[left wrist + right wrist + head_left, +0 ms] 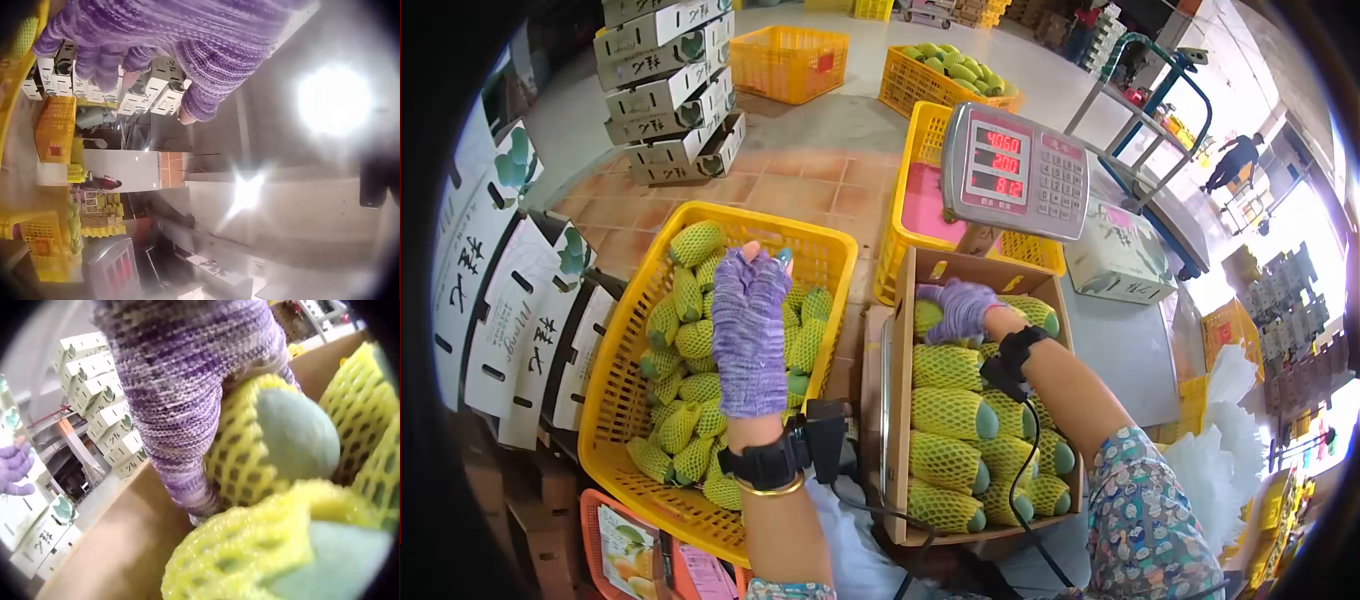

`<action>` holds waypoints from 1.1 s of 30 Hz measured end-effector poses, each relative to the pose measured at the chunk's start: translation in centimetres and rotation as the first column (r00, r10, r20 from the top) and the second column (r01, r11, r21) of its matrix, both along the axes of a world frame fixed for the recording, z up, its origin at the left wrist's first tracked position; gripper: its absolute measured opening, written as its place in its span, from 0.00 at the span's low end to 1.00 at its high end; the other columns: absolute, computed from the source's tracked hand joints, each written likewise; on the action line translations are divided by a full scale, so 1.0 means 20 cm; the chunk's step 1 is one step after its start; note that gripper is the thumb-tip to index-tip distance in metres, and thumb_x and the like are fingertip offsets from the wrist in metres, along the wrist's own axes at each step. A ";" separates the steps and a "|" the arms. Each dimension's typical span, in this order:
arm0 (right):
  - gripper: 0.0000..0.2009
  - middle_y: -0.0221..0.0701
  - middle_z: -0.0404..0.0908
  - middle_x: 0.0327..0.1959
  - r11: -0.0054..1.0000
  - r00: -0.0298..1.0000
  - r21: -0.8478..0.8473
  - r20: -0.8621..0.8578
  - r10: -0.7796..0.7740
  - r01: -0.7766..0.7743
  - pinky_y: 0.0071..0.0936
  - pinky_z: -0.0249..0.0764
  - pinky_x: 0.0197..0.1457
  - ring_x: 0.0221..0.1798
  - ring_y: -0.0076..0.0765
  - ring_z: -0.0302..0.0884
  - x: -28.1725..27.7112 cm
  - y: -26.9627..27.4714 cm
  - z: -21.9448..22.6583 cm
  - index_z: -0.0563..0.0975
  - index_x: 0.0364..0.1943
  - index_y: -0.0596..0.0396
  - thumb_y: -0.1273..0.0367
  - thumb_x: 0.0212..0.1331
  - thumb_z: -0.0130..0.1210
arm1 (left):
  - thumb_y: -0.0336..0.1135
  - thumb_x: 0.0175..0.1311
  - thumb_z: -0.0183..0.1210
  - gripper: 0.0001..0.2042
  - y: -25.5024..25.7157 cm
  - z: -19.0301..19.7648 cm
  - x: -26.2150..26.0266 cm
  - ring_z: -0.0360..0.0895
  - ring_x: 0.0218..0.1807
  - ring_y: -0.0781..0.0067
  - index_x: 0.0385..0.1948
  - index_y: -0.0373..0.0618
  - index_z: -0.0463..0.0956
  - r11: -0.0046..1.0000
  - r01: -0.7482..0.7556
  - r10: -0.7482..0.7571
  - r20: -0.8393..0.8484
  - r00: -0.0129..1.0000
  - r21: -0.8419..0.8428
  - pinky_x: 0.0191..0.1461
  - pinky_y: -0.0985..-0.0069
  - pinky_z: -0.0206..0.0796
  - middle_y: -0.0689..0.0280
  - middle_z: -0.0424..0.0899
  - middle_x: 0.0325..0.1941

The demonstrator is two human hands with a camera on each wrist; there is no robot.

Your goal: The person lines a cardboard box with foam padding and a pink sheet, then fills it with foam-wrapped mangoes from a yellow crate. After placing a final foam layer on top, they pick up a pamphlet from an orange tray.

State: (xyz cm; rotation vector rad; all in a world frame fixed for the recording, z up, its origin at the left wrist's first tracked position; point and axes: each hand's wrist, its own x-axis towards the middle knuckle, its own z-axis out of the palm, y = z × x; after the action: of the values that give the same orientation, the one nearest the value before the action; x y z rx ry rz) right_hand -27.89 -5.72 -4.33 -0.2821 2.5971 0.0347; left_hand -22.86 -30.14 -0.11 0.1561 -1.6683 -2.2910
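My right hand (962, 312), in a purple knit glove, is at the top left of a cardboard box (1072, 490), its fingers curled round a mango in yellow foam net (244, 456). Rows of netted mangoes (945, 412) lie below it in the box. Over the yellow crate (848, 262) of netted mangoes (690, 340), my left hand (750, 330) is raised with relaxed fingers and holds nothing; the left wrist view shows the same gloved hand (187, 50) with its fingers apart. A scale display (1015, 170) with red digits stands behind the box.
White printed cartons (670, 90) are stacked at the back left, with more (510, 300) at the left edge. Behind are yellow crates (788, 65), one with mangoes. A cart (1150, 130) and a closed carton (1120, 255) are at right; a person (1238, 162) walks far off.
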 end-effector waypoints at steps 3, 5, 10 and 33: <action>0.39 0.47 0.60 0.56 0.998 0.996 0.006 0.061 0.059 -0.060 0.41 0.56 0.60 0.59 0.52 0.57 -0.03 0.06 -0.14 0.54 0.60 0.38 0.44 0.41 0.53 | 0.30 0.56 0.54 0.13 0.05 0.03 0.02 0.68 0.37 0.81 0.42 0.37 0.65 0.999 0.037 -0.038 -0.072 0.997 -0.015 0.43 0.85 0.63 0.67 0.70 0.36; 0.41 0.45 0.54 0.61 0.989 0.989 0.112 0.126 0.081 -0.095 0.49 0.46 0.63 0.63 0.50 0.51 0.00 0.01 -0.07 0.49 0.62 0.36 0.38 0.43 0.45 | 0.30 0.56 0.54 0.13 0.06 0.06 0.02 0.68 0.37 0.81 0.40 0.38 0.65 0.993 0.096 -0.100 -0.046 0.994 -0.076 0.44 0.84 0.64 0.67 0.70 0.36; 0.43 0.41 0.45 0.65 0.999 0.994 0.023 0.102 0.032 -0.035 0.56 0.35 0.64 0.67 0.49 0.40 0.02 0.05 -0.06 0.45 0.63 0.36 0.33 0.42 0.35 | 0.30 0.55 0.55 0.12 0.07 -0.07 -0.03 0.67 0.38 0.80 0.39 0.38 0.65 0.989 0.090 -0.106 -0.134 0.985 -0.121 0.45 0.84 0.63 0.68 0.68 0.37; 0.14 0.29 0.71 0.39 -0.733 0.203 -0.670 0.707 -0.678 -0.118 0.26 0.70 0.41 0.41 0.24 0.68 1.81 1.02 -0.01 0.72 0.45 0.45 0.61 0.54 0.49 | 0.37 0.52 0.56 0.10 -0.75 0.07 0.27 0.67 0.31 0.85 0.35 0.46 0.72 0.831 0.179 -0.061 0.234 0.970 -0.527 0.35 0.86 0.60 0.74 0.73 0.29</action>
State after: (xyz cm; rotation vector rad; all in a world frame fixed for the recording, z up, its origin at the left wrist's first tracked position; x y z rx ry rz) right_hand 8.37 14.78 -4.53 1.2701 1.4303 -3.1404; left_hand -17.56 -45.05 1.25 0.1682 -2.4336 -1.8223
